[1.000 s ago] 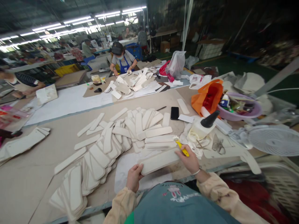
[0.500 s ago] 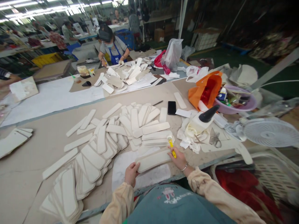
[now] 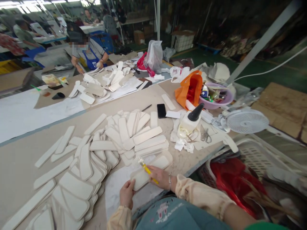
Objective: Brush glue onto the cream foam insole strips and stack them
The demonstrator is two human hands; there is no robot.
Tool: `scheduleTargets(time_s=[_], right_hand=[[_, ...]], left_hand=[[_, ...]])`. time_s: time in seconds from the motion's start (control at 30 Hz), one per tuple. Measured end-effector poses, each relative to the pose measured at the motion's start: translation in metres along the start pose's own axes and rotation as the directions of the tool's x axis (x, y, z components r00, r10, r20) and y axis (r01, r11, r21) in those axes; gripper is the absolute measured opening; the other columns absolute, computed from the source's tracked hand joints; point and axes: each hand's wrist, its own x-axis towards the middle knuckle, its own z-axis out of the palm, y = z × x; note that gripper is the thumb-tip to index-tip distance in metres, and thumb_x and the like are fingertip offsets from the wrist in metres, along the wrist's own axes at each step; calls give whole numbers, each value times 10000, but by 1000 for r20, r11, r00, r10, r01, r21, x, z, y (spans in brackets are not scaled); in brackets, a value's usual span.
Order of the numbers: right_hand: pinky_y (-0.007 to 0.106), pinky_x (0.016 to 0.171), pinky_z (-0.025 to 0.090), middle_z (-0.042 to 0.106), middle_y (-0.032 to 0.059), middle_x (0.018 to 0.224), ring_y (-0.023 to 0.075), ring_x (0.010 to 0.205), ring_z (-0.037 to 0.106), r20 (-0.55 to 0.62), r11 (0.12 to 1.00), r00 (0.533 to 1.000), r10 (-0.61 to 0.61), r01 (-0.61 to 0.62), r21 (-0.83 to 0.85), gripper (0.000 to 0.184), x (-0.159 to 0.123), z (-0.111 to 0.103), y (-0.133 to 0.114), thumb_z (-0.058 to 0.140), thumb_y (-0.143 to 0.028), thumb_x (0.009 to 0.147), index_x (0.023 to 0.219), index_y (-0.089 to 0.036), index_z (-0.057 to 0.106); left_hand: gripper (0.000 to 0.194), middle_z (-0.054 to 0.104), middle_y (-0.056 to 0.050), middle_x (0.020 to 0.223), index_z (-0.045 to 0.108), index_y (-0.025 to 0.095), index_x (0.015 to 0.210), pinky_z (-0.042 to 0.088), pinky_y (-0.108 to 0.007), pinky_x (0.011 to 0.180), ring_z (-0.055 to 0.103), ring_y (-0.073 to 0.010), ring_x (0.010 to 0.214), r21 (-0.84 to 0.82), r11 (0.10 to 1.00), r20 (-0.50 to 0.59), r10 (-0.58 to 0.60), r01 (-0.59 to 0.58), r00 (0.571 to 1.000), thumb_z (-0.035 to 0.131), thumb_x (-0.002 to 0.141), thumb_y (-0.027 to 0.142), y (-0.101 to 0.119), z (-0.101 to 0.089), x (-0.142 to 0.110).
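Observation:
A long pale panel with rounded ends lies slantwise on a white sheet in front of me. My left hand pinches its near left end between thumb and fingers. Over the panel's middle, my right hand is closed around a yellow-handled brush, whose head is smeared with white. The brush head is close to the panel's upper edge; whether it touches is unclear. Just beyond lie several stacked panels, and a fanned heap of similar panels spreads to the left.
A white bottle with a black cone tip, scissors and a phone lie to the right. Farther off are an orange bag, a lilac basin and a fan. A co-worker handles panels across the table.
My right hand with the brush has moved left along the panel, closer to my left hand. My left hand keeps its hold. The view has turned right.

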Motion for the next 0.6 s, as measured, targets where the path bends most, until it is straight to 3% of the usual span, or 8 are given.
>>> scheduleTargets(time_s=[0.1, 0.23, 0.47, 0.6], right_hand=[[394, 1013, 342, 578, 115, 1096, 186, 1231, 370, 23, 1000, 1000, -15, 15, 9, 108, 3, 12, 4, 466, -242, 852, 854, -174, 550], [408, 1023, 327, 582, 127, 1059, 195, 1223, 376, -29, 1000, 999, 18, -18, 1, 100, -4, 7, 19, 489, -235, 844, 874, -157, 544], [432, 1015, 352, 599, 109, 1067, 211, 1223, 395, -159, 983, 974, 161, -173, -62, 87, -28, -40, 48, 476, -207, 836, 861, -178, 555], [438, 971, 408, 596, 89, 1134, 229, 1192, 443, -247, 958, 940, 235, -267, -104, 97, -41, -65, 48, 473, -237, 829, 806, -209, 563]], left_hand=[[305, 619, 22, 595, 633, 175, 732, 417, -223, 491, 552, -130, 554, 38, 999, 11, -12, 12, 1000, 695, 556, 417, 1, 2, -2], [247, 629, 7, 594, 635, 179, 688, 427, -231, 499, 561, -137, 548, 71, 997, -17, -23, 24, 1000, 697, 560, 381, 5, 7, -5], [218, 629, 1, 608, 634, 188, 692, 430, -240, 509, 564, -145, 567, 34, 999, -13, -36, 37, 999, 700, 562, 349, 5, 8, 0], [258, 596, 11, 583, 610, 185, 674, 419, -233, 507, 538, -133, 555, 9, 1000, -15, 0, 0, 1000, 701, 550, 391, 9, 5, -4]])
